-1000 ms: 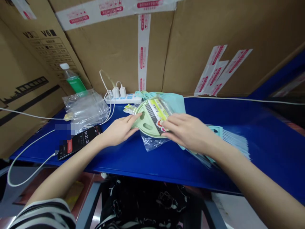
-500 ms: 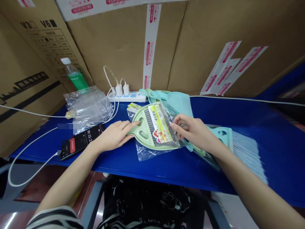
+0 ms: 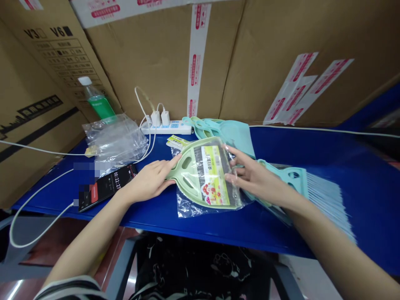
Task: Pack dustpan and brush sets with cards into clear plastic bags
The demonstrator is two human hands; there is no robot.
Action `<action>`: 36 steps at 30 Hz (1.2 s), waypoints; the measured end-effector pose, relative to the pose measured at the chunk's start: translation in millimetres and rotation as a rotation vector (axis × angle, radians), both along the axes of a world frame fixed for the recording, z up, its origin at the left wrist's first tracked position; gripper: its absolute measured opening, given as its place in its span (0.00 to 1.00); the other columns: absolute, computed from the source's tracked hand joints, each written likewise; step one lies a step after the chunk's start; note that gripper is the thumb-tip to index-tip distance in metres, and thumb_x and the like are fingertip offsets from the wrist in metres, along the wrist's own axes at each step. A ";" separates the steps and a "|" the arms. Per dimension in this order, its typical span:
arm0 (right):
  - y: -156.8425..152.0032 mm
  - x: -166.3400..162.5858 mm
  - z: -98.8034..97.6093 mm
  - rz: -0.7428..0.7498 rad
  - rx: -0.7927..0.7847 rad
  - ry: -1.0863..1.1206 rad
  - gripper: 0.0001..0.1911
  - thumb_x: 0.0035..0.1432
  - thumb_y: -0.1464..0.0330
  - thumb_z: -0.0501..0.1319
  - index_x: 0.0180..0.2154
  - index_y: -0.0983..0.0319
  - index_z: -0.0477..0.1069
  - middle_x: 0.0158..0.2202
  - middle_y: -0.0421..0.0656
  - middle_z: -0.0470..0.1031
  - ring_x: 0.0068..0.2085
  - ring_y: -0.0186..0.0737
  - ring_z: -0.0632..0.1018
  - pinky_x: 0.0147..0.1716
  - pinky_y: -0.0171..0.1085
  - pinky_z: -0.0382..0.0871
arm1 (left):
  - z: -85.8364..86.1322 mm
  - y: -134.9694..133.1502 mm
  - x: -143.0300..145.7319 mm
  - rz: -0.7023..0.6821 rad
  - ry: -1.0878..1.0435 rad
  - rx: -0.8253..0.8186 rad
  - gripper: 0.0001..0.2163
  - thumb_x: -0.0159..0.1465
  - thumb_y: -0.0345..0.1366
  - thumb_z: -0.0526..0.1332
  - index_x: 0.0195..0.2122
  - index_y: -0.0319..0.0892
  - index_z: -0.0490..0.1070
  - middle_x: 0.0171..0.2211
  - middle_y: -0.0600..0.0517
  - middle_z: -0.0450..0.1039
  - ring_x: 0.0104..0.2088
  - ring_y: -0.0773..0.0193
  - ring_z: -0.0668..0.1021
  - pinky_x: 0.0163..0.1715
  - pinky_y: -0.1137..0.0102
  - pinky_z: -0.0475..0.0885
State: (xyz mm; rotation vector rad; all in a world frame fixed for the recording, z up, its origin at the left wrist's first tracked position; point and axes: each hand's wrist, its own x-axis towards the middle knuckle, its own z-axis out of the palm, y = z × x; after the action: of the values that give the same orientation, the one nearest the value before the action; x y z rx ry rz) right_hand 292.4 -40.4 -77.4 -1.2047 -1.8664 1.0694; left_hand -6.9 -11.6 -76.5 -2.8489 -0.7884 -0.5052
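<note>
A pale green dustpan [image 3: 190, 180] lies at a slant over the blue table, partly inside a clear plastic bag [image 3: 187, 209]. Its yellow and white label card [image 3: 215, 175] faces up over the dark part of the pan. My left hand [image 3: 153, 178] is closed around the dustpan's handle, thumb and index finger on either side. At the pan's wide right edge, my right hand [image 3: 250, 173] has its fingers spread over the bag's edge. Beneath and beyond that hand lies a light blue brush [image 3: 325, 196] with long pale bristles. Light blue dustpans [image 3: 236, 133] are stacked behind.
A white power strip [image 3: 175, 127] with chargers and cables stands at the back. To the left are clear plastic bags [image 3: 115, 137], a green-labelled bottle [image 3: 100, 104] and a phone [image 3: 108, 187]. Large cardboard boxes [image 3: 156, 54] wall off the back.
The dustpan's wide end has tipped nearer to me, and the label has shifted slightly right. My right hand's curled fingers have spread apart at the bag's edge.
</note>
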 end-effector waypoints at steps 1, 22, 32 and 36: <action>-1.3 -3.9 -2.6 -0.001 -0.012 -0.004 0.42 0.56 0.60 0.60 0.68 0.59 0.45 0.41 0.46 0.68 0.30 0.37 0.74 0.26 0.40 0.75 | 0.2 -0.8 0.8 -0.003 0.011 -0.009 0.29 0.73 0.44 0.39 0.69 0.43 0.23 0.42 0.44 0.75 0.38 0.56 0.78 0.37 0.63 0.73; 98.5 -74.6 47.0 0.130 0.465 -0.815 0.39 0.57 0.82 0.51 0.68 0.59 0.49 0.48 0.48 0.76 0.40 0.45 0.76 0.39 0.40 0.69 | -3.3 -80.2 -109.8 0.486 -0.074 -0.281 0.29 0.69 0.54 0.45 0.64 0.42 0.55 0.57 0.43 0.70 0.50 0.51 0.78 0.49 0.61 0.75; 64.2 -81.7 44.8 0.013 0.484 -0.986 0.25 0.61 0.79 0.51 0.59 0.65 0.66 0.50 0.52 0.73 0.50 0.45 0.73 0.48 0.38 0.66 | -6.1 -90.3 -122.5 0.498 -0.083 -0.242 0.26 0.70 0.51 0.46 0.64 0.43 0.56 0.53 0.44 0.74 0.47 0.54 0.80 0.45 0.64 0.76; 0.1 -3.3 34.5 -0.214 0.466 -1.043 0.20 0.65 0.65 0.49 0.45 0.68 0.75 0.39 0.56 0.77 0.40 0.56 0.76 0.33 0.47 0.72 | -11.4 -84.8 -128.2 0.487 -0.099 -0.188 0.27 0.69 0.52 0.47 0.65 0.45 0.56 0.51 0.45 0.76 0.44 0.54 0.81 0.42 0.66 0.77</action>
State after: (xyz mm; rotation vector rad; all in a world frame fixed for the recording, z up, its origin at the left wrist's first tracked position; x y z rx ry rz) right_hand 289.1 -40.4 -42.9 -1.7658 -2.4213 -0.2280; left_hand -135.1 -96.4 -88.0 -2.6546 -1.5635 -0.5219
